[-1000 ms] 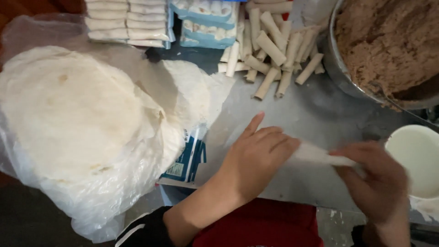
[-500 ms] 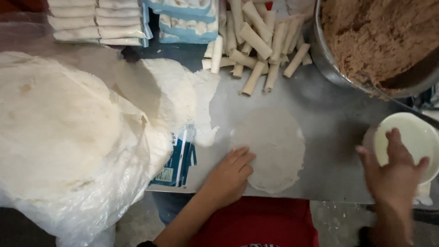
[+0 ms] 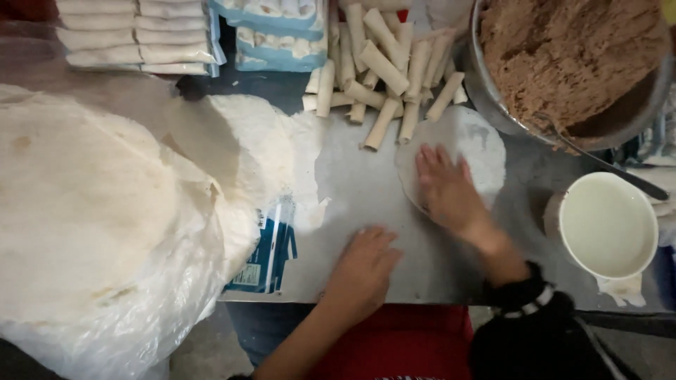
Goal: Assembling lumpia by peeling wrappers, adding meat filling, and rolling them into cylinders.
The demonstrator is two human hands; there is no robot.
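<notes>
A thin round pale wrapper (image 3: 473, 146) lies flat on the grey metal table (image 3: 366, 190). My right hand (image 3: 445, 187) rests palm-down on its left half with fingers spread. My left hand (image 3: 362, 271) lies flat on the bare table near the front edge, holding nothing. A pile of rolled pale sticks (image 3: 384, 67) sits just beyond the wrapper. A large metal bowl of brown filling (image 3: 570, 60) stands at the far right with a spoon (image 3: 598, 163) leaning out of it.
A big stack of round wrappers in clear plastic (image 3: 91, 211) fills the left side. A white bowl of pale liquid (image 3: 607, 224) stands at the right front. Packed rolls in trays (image 3: 137, 35) and blue-edged packets (image 3: 271, 32) line the back. A blue packet (image 3: 267, 253) lies under the plastic.
The wrapper has moved farther from me, toward the rolled sticks. My right hand left the white bowl and now presses on the wrapper. My left hand came off the wrapper onto bare table.
</notes>
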